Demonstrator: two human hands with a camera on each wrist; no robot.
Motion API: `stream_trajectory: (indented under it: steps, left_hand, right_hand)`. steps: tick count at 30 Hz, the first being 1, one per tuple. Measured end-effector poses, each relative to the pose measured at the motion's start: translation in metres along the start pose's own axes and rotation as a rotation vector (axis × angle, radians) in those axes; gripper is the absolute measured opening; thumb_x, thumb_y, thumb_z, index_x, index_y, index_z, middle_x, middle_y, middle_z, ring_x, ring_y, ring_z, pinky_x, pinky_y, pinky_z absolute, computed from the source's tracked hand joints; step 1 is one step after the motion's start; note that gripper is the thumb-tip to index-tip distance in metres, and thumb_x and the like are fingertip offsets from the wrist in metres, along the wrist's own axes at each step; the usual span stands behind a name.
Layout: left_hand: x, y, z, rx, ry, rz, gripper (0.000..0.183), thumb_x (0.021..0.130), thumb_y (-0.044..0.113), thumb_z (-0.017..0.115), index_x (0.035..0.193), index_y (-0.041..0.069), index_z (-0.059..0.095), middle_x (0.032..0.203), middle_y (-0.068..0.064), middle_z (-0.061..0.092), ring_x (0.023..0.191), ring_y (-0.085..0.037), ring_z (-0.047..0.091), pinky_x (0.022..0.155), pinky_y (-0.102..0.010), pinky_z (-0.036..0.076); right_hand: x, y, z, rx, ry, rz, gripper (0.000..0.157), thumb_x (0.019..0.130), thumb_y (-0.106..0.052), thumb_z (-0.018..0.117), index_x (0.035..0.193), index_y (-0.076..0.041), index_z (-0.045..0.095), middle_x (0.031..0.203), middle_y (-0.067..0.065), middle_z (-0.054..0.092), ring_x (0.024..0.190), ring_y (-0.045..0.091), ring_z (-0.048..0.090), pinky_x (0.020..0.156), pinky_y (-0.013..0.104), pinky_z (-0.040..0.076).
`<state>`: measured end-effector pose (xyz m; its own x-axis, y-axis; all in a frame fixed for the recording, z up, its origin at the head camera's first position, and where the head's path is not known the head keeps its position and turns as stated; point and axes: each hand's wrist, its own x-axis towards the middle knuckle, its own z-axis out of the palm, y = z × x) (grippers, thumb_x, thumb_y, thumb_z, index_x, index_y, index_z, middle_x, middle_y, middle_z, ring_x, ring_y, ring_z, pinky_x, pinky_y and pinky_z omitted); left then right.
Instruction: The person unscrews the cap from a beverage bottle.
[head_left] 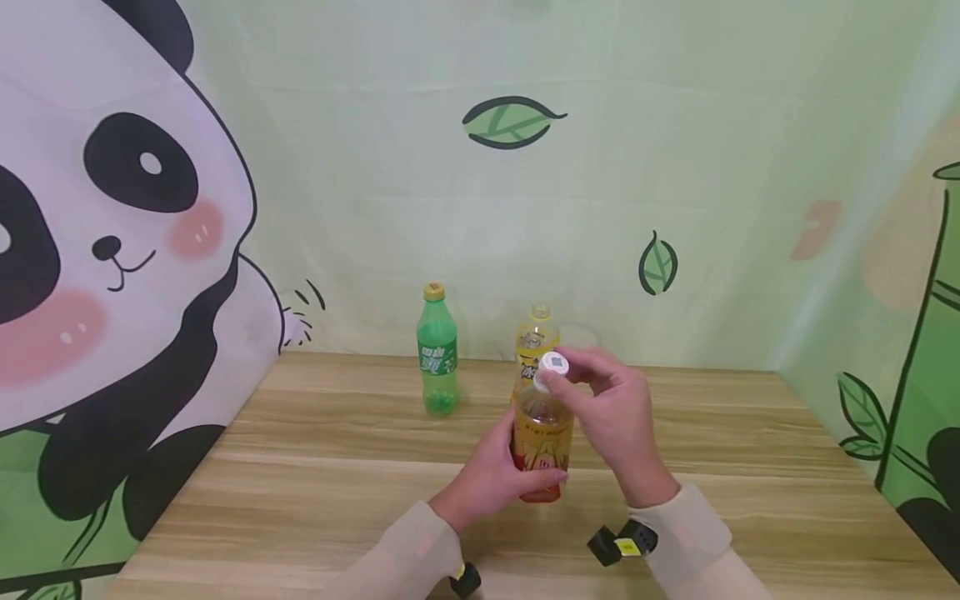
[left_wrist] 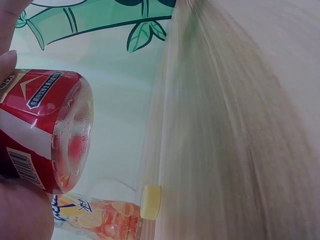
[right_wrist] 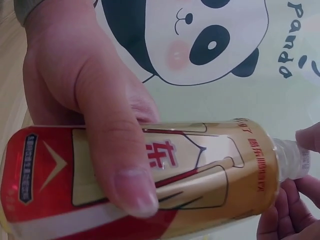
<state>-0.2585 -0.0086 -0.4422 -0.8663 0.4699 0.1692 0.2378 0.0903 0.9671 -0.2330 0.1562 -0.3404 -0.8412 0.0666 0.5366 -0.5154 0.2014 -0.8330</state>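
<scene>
My left hand (head_left: 491, 471) grips a tea-coloured drink bottle (head_left: 543, 433) round its body, the thumb across the red and gold label. The bottle is held upright, its base (left_wrist: 75, 135) raised above the table in the left wrist view. At its top, my right hand (head_left: 618, 412) pinches the white cap (head_left: 556, 363) between thumb and fingers. The right wrist view shows the clear neck (right_wrist: 286, 159) under that cap. Close behind stands a yellow-labelled bottle (head_left: 542, 329) with a bare neck, its lower part hidden by the held bottle.
A green bottle (head_left: 437, 358) with a yellow cap stands left of the hands. Beside the yellow-labelled bottle's base, a loose yellow cap (left_wrist: 151, 202) lies on the table. The wooden table (head_left: 322, 475) ends at a printed cloth backdrop (head_left: 360, 208).
</scene>
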Motion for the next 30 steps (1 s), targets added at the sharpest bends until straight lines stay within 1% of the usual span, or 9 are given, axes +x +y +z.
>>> stream_trajectory:
  steps: [5, 9, 12, 14, 17, 21, 24, 27, 30]
  left_hand:
    - [0.007, 0.000, 0.002, 0.020, 0.009, 0.009, 0.077, 0.082, 0.037, 0.087, 0.143, 0.045, 0.041, 0.133, 0.014, 0.062, 0.118, -0.014, 0.064, 0.104, -0.043, 0.053]
    - [0.017, 0.001, 0.006, 0.017, 0.005, 0.026, 0.079, 0.082, 0.037, 0.087, 0.144, 0.045, 0.039, 0.133, 0.015, 0.061, 0.118, -0.012, 0.063, 0.104, -0.041, 0.053]
    - [0.025, -0.001, 0.009, 0.023, -0.007, 0.058, 0.079, 0.084, 0.038, 0.085, 0.146, 0.044, 0.037, 0.135, 0.014, 0.060, 0.118, -0.011, 0.063, 0.104, -0.039, 0.053]
    - [0.030, -0.002, 0.010, 0.028, -0.019, 0.083, 0.077, 0.086, 0.036, 0.084, 0.146, 0.041, 0.037, 0.135, 0.012, 0.060, 0.118, -0.011, 0.063, 0.104, -0.039, 0.053]
    - [0.040, -0.003, 0.013, 0.039, -0.026, 0.098, 0.077, 0.088, 0.033, 0.082, 0.148, 0.037, 0.034, 0.137, 0.009, 0.059, 0.120, -0.013, 0.062, 0.106, -0.040, 0.052]
    - [0.055, -0.003, 0.017, 0.077, -0.020, 0.062, 0.079, 0.088, 0.036, 0.081, 0.149, 0.036, 0.031, 0.139, 0.010, 0.056, 0.124, -0.012, 0.060, 0.110, -0.042, 0.050]
    - [0.068, 0.000, 0.021, 0.127, -0.024, 0.031, 0.078, 0.087, 0.040, 0.081, 0.148, 0.034, 0.032, 0.139, 0.011, 0.055, 0.126, -0.011, 0.057, 0.112, -0.043, 0.048]
    - [0.081, 0.004, 0.025, 0.170, -0.032, 0.018, 0.078, 0.086, 0.041, 0.083, 0.147, 0.031, 0.035, 0.139, 0.012, 0.055, 0.127, -0.010, 0.057, 0.113, -0.043, 0.047]
    - [0.093, 0.009, 0.029, 0.202, -0.032, 0.016, 0.076, 0.085, 0.041, 0.083, 0.146, 0.029, 0.040, 0.137, 0.012, 0.057, 0.124, -0.009, 0.058, 0.111, -0.042, 0.049]
  right_hand:
    - [0.000, 0.002, -0.010, -0.024, -0.005, -0.019, 0.026, 0.087, -0.014, 0.083, 0.112, -0.008, 0.078, 0.099, -0.001, 0.075, 0.089, 0.014, 0.068, 0.088, 0.021, 0.057]
    - [0.000, 0.005, -0.023, -0.038, -0.035, -0.060, 0.026, 0.087, -0.010, 0.082, 0.113, -0.007, 0.077, 0.102, -0.003, 0.073, 0.091, 0.013, 0.068, 0.089, 0.019, 0.057]
    - [-0.001, 0.013, -0.036, -0.062, -0.066, -0.109, 0.026, 0.086, -0.006, 0.082, 0.112, -0.006, 0.076, 0.100, -0.004, 0.072, 0.090, 0.010, 0.066, 0.085, 0.017, 0.058]
    - [-0.003, 0.020, -0.044, -0.069, -0.087, -0.131, 0.026, 0.085, -0.003, 0.082, 0.111, -0.005, 0.076, 0.100, -0.003, 0.071, 0.088, 0.010, 0.066, 0.083, 0.017, 0.058]
    - [-0.005, 0.032, -0.058, -0.056, -0.132, -0.158, 0.028, 0.084, 0.004, 0.080, 0.110, -0.002, 0.075, 0.099, -0.001, 0.072, 0.087, 0.011, 0.066, 0.082, 0.017, 0.058]
    - [-0.008, 0.048, -0.075, -0.059, -0.188, -0.162, 0.029, 0.082, 0.009, 0.079, 0.109, 0.002, 0.074, 0.102, -0.005, 0.074, 0.089, 0.009, 0.067, 0.081, 0.017, 0.058]
    - [-0.011, 0.059, -0.087, -0.077, -0.226, -0.145, 0.028, 0.081, 0.010, 0.080, 0.108, 0.004, 0.074, 0.104, -0.008, 0.075, 0.090, 0.007, 0.067, 0.081, 0.017, 0.058]
    - [-0.013, 0.070, -0.098, -0.095, -0.278, -0.128, 0.028, 0.081, 0.010, 0.079, 0.108, 0.003, 0.075, 0.105, -0.006, 0.075, 0.090, 0.008, 0.067, 0.081, 0.019, 0.059]
    - [-0.013, 0.082, -0.108, -0.123, -0.327, -0.117, 0.027, 0.082, 0.007, 0.080, 0.108, 0.000, 0.076, 0.103, 0.001, 0.075, 0.090, 0.010, 0.068, 0.081, 0.020, 0.059]
